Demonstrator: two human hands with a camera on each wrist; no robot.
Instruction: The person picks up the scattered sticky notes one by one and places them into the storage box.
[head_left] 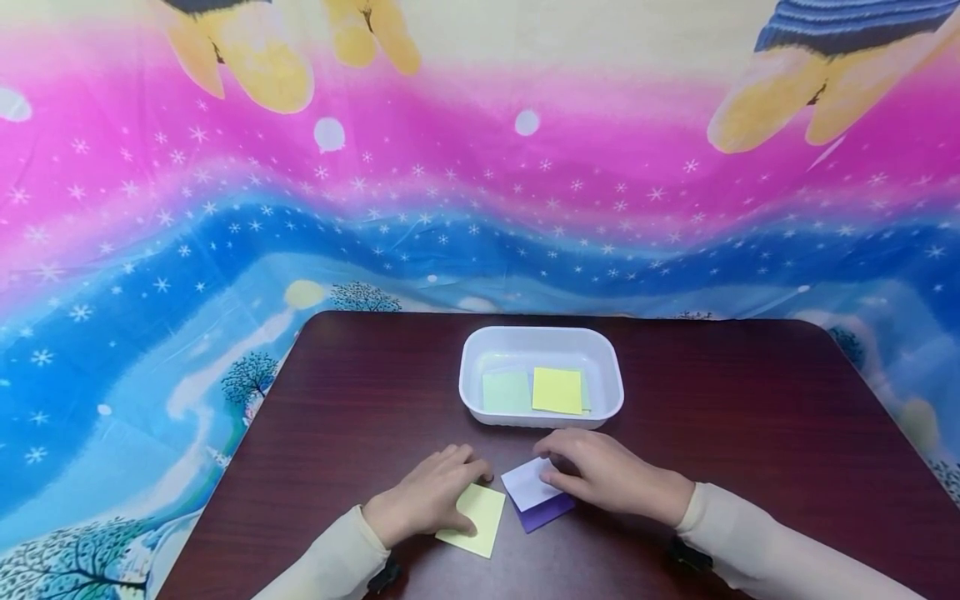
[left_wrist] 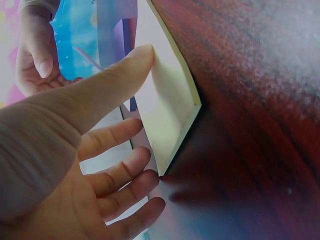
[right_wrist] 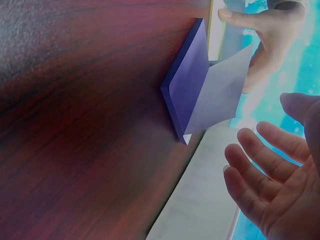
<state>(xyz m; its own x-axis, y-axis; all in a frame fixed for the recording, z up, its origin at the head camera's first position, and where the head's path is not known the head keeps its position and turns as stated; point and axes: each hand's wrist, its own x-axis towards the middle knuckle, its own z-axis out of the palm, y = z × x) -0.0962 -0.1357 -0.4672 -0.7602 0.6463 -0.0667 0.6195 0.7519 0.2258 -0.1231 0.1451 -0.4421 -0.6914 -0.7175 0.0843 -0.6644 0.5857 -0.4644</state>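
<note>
A pale yellow sticky note pad (head_left: 486, 518) lies near the front of the table. My left hand (head_left: 431, 493) rests its thumb on the top face, and in the left wrist view its fingers spread loosely along the pad's far edge. Just to the right is a purple sticky note pad (head_left: 546, 514). Its lighter top sheet (right_wrist: 220, 95) stands folded up from the pad. Beside that sheet my right hand (head_left: 618, 473) hovers with relaxed fingers, apart from the paper in the right wrist view.
Behind the hands stands a white plastic tray (head_left: 467, 392), holding a pale green note (head_left: 504, 393) and a bright yellow note (head_left: 557, 391). The dark wooden table (head_left: 360, 383) ends at a printed cloth backdrop (head_left: 480, 208).
</note>
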